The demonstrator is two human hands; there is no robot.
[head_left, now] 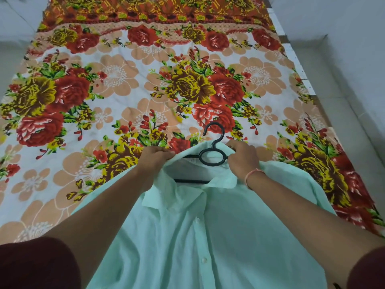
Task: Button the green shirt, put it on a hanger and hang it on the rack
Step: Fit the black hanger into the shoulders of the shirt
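Pale mint-green cotton shirt (208, 236) lies front-up on the bed, its collar end away from us and its body running back toward the camera. We see its placket closed, with small white buttons (204, 260) done up along the centre line. A black plastic hanger (212, 157) sits inside the neck opening: its hook and oval loop stick out past the collar, and a straight bar shows through the open neck lower down.

Our left hand (156, 156) is closed on the shirt's shoulder fabric at the left of the collar, fingers curled over the edge and pinching the cloth. Our right hand (242, 158) grips the fabric on the right of the collar, just beside the hanger's loop, fingers folded down onto the cloth; a thin pinkish thread band (253, 174) circles that wrist. Dark maroon sleeves (37, 265) show at both lower corners.

The bed is covered by a floral sheet (116, 80) with red and yellow roses on white and peach, and pale floor tiles (354, 59) run along the right side.
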